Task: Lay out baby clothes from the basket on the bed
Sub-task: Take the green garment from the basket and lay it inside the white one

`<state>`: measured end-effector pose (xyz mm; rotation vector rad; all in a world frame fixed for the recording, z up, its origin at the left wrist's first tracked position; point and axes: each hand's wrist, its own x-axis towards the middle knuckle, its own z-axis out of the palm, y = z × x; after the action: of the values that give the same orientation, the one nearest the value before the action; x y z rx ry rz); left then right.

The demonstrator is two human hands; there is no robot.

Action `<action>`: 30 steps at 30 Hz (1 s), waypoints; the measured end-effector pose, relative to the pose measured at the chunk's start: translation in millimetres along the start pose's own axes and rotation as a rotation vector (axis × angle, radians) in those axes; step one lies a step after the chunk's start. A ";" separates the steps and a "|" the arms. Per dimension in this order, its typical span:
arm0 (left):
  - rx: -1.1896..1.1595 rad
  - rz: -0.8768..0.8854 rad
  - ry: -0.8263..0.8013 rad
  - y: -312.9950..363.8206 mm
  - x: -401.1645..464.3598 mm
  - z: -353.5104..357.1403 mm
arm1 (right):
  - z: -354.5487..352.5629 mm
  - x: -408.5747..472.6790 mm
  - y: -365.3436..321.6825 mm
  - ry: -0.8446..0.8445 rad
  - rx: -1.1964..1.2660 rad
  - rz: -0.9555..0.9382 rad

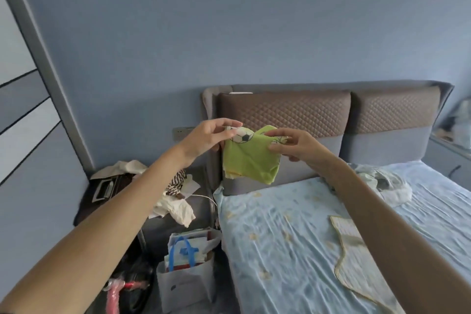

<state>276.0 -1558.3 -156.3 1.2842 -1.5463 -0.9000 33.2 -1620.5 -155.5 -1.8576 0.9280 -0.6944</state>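
Above the bed (275,237), near the headboard: green garment (251,158), held up by its top edge, left hand (204,141) and right hand (295,144) each pinching it; unfolding in hand, flat placement on the sheet likely next.

Open sheet on the bed (267,232) lies between the headboard (285,109) and a cream cloth (356,257) — a crumpled bundle (387,183) (further right) blocks the far side.
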 end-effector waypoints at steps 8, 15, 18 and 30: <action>-0.074 0.103 -0.389 -46.5 177.0 38.8 | -66.3 54.2 61.5 0.269 -0.039 0.183; -0.158 0.192 -0.675 -35.5 276.1 153.5 | -135.2 9.5 87.1 0.579 -0.060 0.344; -0.173 0.209 -0.820 -30.7 284.4 215.6 | -153.4 -29.6 105.5 0.753 -0.092 0.432; -0.096 0.105 -1.111 -64.9 269.6 422.9 | -186.2 -148.1 247.0 1.118 -0.019 0.586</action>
<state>-116.5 -1841.4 -303.2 0.5834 -2.3063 -1.7453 -269.3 -1660.4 -312.0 -0.9894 2.0561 -1.3466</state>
